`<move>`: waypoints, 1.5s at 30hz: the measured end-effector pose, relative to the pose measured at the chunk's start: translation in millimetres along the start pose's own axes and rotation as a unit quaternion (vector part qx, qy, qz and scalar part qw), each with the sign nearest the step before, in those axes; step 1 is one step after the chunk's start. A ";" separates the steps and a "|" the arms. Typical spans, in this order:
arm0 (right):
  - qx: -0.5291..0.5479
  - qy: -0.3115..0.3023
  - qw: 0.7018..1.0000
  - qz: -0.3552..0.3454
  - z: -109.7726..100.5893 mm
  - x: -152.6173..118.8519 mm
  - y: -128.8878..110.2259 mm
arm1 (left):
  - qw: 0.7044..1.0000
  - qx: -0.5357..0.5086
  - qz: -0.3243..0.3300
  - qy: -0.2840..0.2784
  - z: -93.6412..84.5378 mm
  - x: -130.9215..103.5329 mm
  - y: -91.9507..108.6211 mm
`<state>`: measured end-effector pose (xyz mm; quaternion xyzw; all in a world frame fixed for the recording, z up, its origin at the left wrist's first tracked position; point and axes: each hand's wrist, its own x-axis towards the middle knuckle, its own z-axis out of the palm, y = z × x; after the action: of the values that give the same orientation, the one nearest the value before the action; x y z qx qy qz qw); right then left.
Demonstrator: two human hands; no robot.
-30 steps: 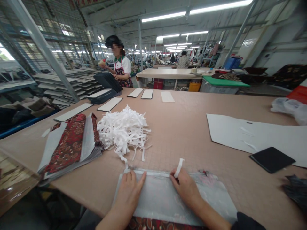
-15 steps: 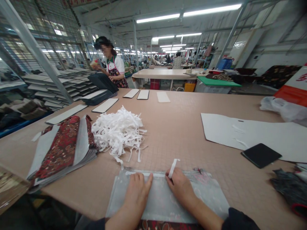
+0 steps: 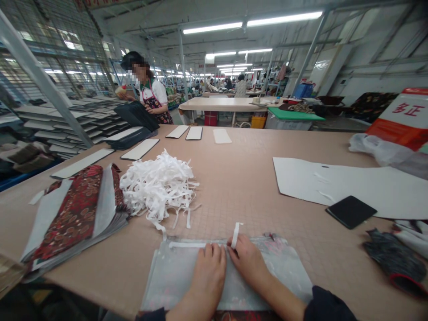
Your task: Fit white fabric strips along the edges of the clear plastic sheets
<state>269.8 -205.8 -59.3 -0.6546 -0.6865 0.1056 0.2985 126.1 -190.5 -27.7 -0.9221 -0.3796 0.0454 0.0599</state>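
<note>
- in the head view, the gray cloth (image 3: 180,272) lies flat on the table (image 3: 240,187), and the white strip (image 3: 187,245) runs along the cloth's far edge.
- the left hand (image 3: 210,274) has just slid right along that edge, and now it is just beside the right hand (image 3: 246,256).
- so more of the strip shows, lying flat near the cloth's far left corner. it looks like the smoothed part now goes almost up to the right hand.
- the left hand is palm down over the middle of the cloth, fingers close together, tips on the strip. it seems to push down, not pinch; its thumb is hard to see.
- the right hand reaches over the cloth from the right. its thumb and finger pinch the strip, and the loose end pokes up past the far edge.
- a pile of white strips (image 3: 158,185) sits beyond the cloth's far left corner.
</note>
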 end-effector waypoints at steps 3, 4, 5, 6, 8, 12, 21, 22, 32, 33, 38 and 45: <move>0.040 -0.017 0.997 0.065 -19.8 -4.0 10.0 | 1.000 0.004 -0.001 0.002 5.6 0.4 2.3; 0.050 -0.023 0.995 0.080 -27.1 -6.1 15.2 | 1.000 0.004 0.005 0.002 6.5 0.6 2.0; 0.056 -0.025 0.994 0.089 -34.0 -8.3 20.8 | 1.000 0.006 0.012 0.003 7.0 1.0 1.8; 0.058 -0.025 0.993 0.095 -40.0 -10.7 26.6 | 1.000 0.009 0.019 0.006 7.1 1.8 2.1; 0.047 -0.018 0.993 0.107 -48.3 -14.7 37.2 | 0.999 0.022 0.032 0.009 6.1 4.5 4.9; 0.021 -0.016 0.991 0.130 -52.3 -17.2 46.9 | 0.998 0.057 0.018 -0.003 0.9 12.1 16.0; -0.021 -0.033 0.990 0.133 -49.8 -11.5 44.1 | 0.998 0.046 -0.007 -0.053 -11.3 25.7 29.1; -0.024 -0.036 0.991 0.130 -49.0 -11.4 45.1 | 0.998 0.035 0.001 -0.054 -13.9 27.8 31.0; 0.043 -0.007 0.968 0.248 -77.0 -23.0 74.9 | 0.999 0.021 0.017 -0.022 -10.8 35.8 54.2; 0.050 -0.007 0.964 0.263 -80.5 -23.9 77.5 | 0.999 0.025 0.017 -0.019 -8.4 35.7 54.5; 0.064 -0.003 0.957 0.284 -87.8 -24.9 83.4 | 0.999 0.044 0.005 -0.009 2.1 37.6 54.8; 0.056 -0.007 0.956 0.287 -87.6 -26.6 90.7 | 0.998 0.059 0.005 0.000 0.9 38.4 56.8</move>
<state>392.6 -241.9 -45.0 -0.8057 -0.4646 0.2293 0.2871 192.6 -203.4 -38.3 -0.9188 -0.3717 0.0681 0.1139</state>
